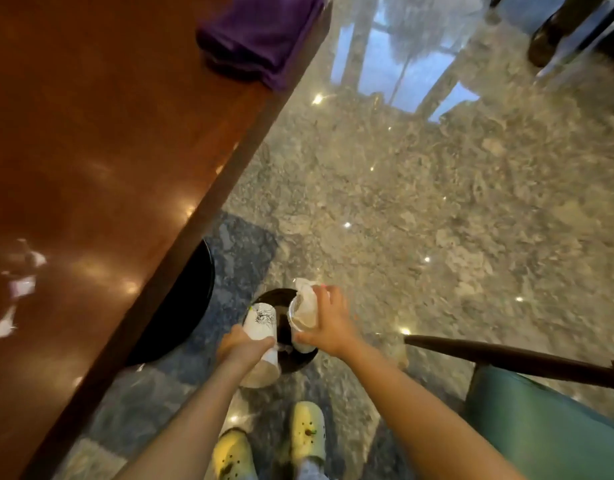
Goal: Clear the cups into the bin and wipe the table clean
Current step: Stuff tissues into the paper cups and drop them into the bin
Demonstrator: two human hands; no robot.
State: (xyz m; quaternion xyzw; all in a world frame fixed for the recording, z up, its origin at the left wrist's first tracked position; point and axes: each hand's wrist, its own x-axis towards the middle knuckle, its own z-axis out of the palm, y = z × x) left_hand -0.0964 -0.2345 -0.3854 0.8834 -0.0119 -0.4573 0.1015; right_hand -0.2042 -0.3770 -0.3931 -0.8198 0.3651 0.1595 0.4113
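We judge the table (108, 133) unwiped, its cloth (264, 39) lying folded well away from the bin (280, 296), and right over that bin our left hand (241, 346) curls fingers round a paper cup (260, 323), our right hand (329, 323) round a clear cup (302, 315), neither dropped yet.

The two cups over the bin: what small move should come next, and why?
Probably open both hands and let the cups drop. The left hand grips the paper cup and the right hand the clear cup, both tilted above the open black bin; the purple cloth lies on the table.
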